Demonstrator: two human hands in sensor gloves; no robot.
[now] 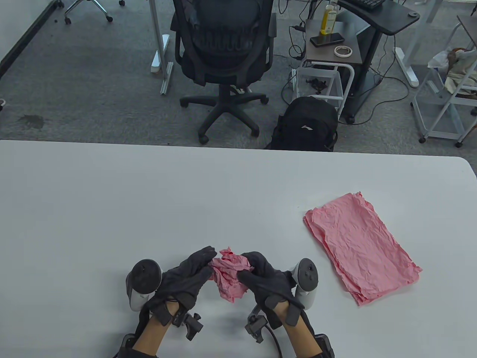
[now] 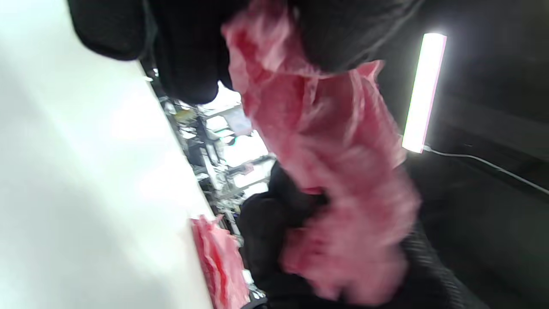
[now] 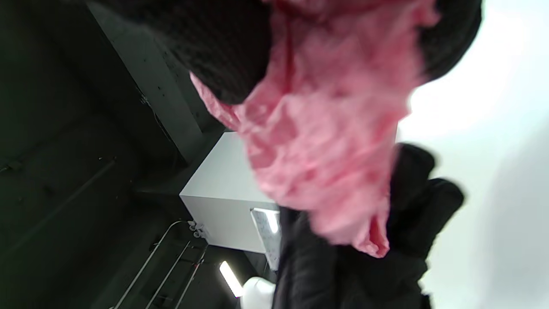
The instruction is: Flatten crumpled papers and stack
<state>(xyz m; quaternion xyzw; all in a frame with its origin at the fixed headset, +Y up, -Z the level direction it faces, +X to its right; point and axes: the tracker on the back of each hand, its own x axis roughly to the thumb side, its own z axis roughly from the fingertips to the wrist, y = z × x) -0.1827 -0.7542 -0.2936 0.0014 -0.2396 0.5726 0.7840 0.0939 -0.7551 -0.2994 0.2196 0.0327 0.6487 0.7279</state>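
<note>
Table view, hands (image 1: pixel 190 278) (image 1: pixel 262 279) gripping crumpled paper (image 1: pixel 231 274)

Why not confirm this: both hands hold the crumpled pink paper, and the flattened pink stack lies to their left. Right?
Not quite. Both hands, left hand and right hand, do hold the crumpled pink paper, but the table view shows the flattened stack lying to their right.

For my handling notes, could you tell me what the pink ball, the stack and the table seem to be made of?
Ball: thin pink paper, matte, holding sharp crumples between both hands; perhaps tissue-like.
Stack: the same pink paper, flattened sheets, creases still showing, edges offset.
Table: smooth pale grey top with a soft sheen, rounded corner; probably plastic or laminate, cannot tell which.
</note>
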